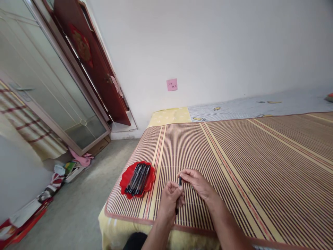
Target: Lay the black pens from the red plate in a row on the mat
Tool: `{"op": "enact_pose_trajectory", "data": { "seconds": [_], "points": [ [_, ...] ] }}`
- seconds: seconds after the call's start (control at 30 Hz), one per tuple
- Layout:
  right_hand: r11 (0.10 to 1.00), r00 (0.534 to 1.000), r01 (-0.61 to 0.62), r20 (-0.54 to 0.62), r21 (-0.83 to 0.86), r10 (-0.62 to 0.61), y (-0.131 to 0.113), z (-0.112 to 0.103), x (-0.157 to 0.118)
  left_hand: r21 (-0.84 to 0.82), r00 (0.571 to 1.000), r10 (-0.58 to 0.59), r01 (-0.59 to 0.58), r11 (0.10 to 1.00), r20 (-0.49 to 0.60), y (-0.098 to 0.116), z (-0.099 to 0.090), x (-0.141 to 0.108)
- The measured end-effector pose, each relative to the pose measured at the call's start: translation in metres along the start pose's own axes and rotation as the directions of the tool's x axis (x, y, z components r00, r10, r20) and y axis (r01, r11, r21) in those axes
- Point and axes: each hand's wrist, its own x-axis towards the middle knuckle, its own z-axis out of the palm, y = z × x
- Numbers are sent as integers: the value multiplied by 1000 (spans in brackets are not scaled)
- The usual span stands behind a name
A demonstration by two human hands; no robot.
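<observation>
Near the front edge of a striped mat, my left hand (172,196) is closed around a dark pen (180,181), whose lower end shows below the fingers. The fingertips of my right hand (191,178) pinch the upper end of the same pen, close above the left thumb. To the left of both hands, a red scalloped plate (123,180) rests on the mat and holds several black pens (137,178) lying side by side at a slant.
The striped mat (234,156) covers a bed beside a white wall bearing a pink note (172,84). At left are a glass door (52,69), a dark red door (91,62) and items along the floor (59,177).
</observation>
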Motion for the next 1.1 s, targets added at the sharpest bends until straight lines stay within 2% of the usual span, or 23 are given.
{"op": "enact_pose_trajectory", "data": {
  "seconds": [0.3, 0.4, 0.67, 0.77, 0.9, 1.0, 1.07, 1.1],
  "points": [
    [990, 998, -49, -18, 134, 52, -5, 3, -1, -35, 998, -51, 52, 998, 31, 0, 0, -2],
    [990, 998, -54, -33, 128, 59, -4, 1, -1, -36, 998, -55, 57, 998, 38, -1, -1, -2],
    [986, 990, -11, -140, 165, 34, -7, -5, -2, 34, 995, -90, 88, 996, 53, 0, -1, -2],
    [976, 974, 26, -223, 217, 24, -10, -10, -1, 76, 993, -98, 93, 993, 69, -2, -3, -2],
    [958, 916, 109, -401, 265, 7, -11, -33, -1, 114, 988, -128, 118, 986, 86, -5, -11, -4],
    [920, 816, 258, -576, 294, -45, -11, -53, -2, 125, 988, -131, 121, 985, 76, -2, -17, -7],
    [878, 764, 343, -643, 335, -53, -12, -59, -2, 55, 993, -113, 111, 992, 39, 4, -17, -7],
    [860, 758, 363, -651, 360, -47, -12, -58, -2, -10, 994, -105, 105, 994, 11, 8, -15, -6]
  ]
}}
